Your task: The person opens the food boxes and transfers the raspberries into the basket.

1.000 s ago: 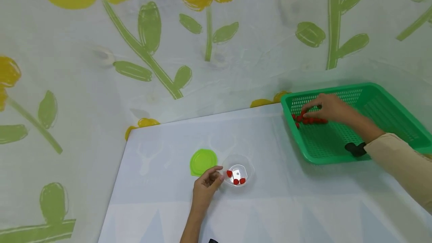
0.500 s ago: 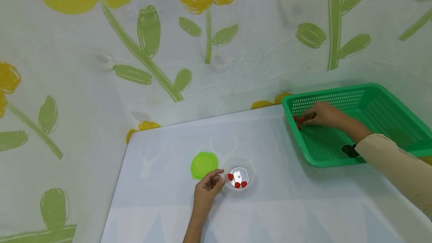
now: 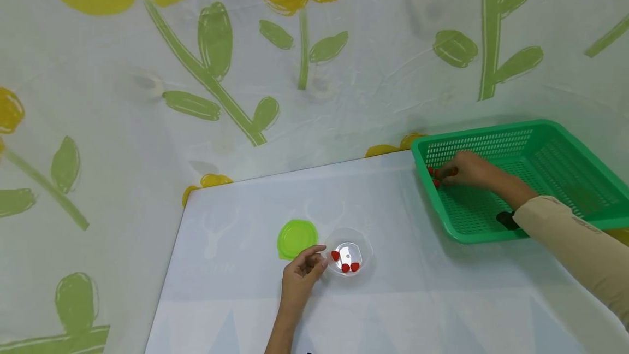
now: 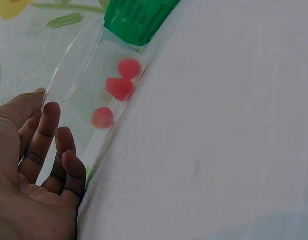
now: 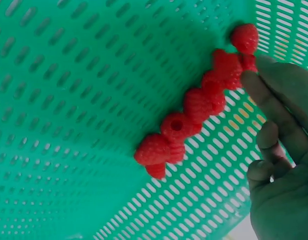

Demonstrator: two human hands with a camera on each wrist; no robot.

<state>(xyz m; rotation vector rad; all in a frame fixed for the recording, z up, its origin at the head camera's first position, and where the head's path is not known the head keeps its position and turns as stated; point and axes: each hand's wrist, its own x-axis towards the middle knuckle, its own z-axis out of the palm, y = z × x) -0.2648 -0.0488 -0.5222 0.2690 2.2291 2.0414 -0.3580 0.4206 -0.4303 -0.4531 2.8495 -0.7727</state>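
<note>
Between thumb and index finger, my left hand point(image 3: 301, 275) pinches the rim of a clear plastic bowl point(image 4: 76, 65) on the table. Three red raspberries point(image 4: 120, 89) lie in the bowl. Just left of it is a bright green lid point(image 3: 297, 238), close to the left fingertips. My right hand point(image 3: 467, 169) reaches into a green basket point(image 3: 444, 217) at the right. There its thumb and index finger pinch a raspberry point(image 5: 249, 63) at the end of a row of raspberries point(image 5: 196, 104) along the basket wall. The other right fingers are curled.
The white table point(image 3: 236, 266) meets a flower-patterned sheet point(image 3: 344, 108) at the back and left. A small black object point(image 3: 506, 220) shows over the basket beside the right sleeve point(image 3: 565, 234).
My right hand has gone lower into the basket, its fingertips now among the raspberries. The left hand and the bowl keep their place; the head view shifts slightly.
</note>
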